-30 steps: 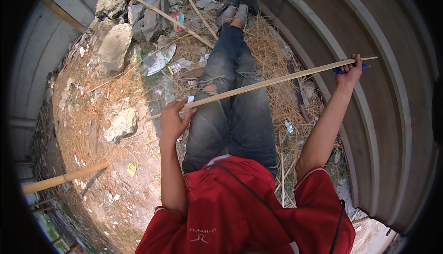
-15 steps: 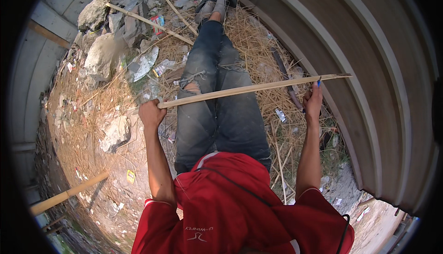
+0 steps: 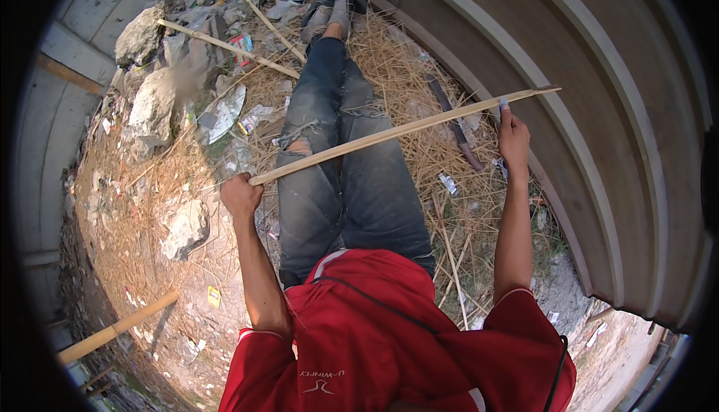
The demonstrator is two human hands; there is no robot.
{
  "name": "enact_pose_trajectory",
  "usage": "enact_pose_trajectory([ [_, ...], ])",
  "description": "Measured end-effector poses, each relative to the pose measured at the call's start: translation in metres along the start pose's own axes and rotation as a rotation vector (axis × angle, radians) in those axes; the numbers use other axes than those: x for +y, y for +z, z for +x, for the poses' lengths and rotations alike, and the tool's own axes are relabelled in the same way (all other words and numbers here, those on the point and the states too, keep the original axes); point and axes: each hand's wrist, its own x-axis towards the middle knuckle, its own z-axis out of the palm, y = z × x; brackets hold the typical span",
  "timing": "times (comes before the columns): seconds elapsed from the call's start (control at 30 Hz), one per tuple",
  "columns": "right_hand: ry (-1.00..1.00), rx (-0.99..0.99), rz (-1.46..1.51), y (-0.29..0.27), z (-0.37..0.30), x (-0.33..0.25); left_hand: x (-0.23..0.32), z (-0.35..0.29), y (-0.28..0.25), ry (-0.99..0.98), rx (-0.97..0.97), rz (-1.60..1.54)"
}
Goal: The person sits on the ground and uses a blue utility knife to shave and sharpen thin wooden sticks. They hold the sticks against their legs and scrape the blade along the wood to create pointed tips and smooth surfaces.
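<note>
A long pale bamboo strip (image 3: 382, 135) lies slantwise across my legs, its right end raised and pointing at the corrugated wall. My left hand (image 3: 241, 193) is closed round the strip's left end, beside my knee. Near the other end, my right hand (image 3: 514, 141) is closed on a small blue-handled knife (image 3: 503, 103), held up against the strip. Its blade is mostly hidden behind the strip. To the left of my right forearm, a long dark blade with a brown handle (image 3: 455, 125) lies on the straw.
Corrugated sheeting (image 3: 599, 112) curves along the right side. Large broken rocks (image 3: 153, 105) lie at the far left, and another stone (image 3: 186, 228) sits nearer. Thin bamboo sticks (image 3: 225, 46) rest beyond my knees. A thicker pole (image 3: 120, 327) juts in at lower left. Straw and litter cover the ground.
My right hand has moved up and away with the knife, and the strip's right end has risen, so the strip slants more. My left hand has shifted slightly down and left.
</note>
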Motion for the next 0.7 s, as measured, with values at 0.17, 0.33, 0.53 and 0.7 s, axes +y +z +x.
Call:
enact_pose_trajectory([
  [0.17, -0.049, 0.196, -0.196, -0.014, 0.043, 0.025, 0.003, 0.001, -0.004, -0.029, 0.009, 0.004],
  [0.33, -0.034, -0.028, -0.165, 0.01, 0.017, -0.003, 0.001, 0.0, 0.005, -0.002, 0.021, 0.015],
  [0.53, -0.061, -0.265, -0.123, 0.098, -0.083, -0.051, 0.013, -0.003, -0.01, -0.042, 0.014, 0.023],
  [0.7, -0.043, -0.27, 0.008, 0.132, -0.119, -0.08, 0.019, -0.012, -0.013, -0.089, 0.019, 0.012],
])
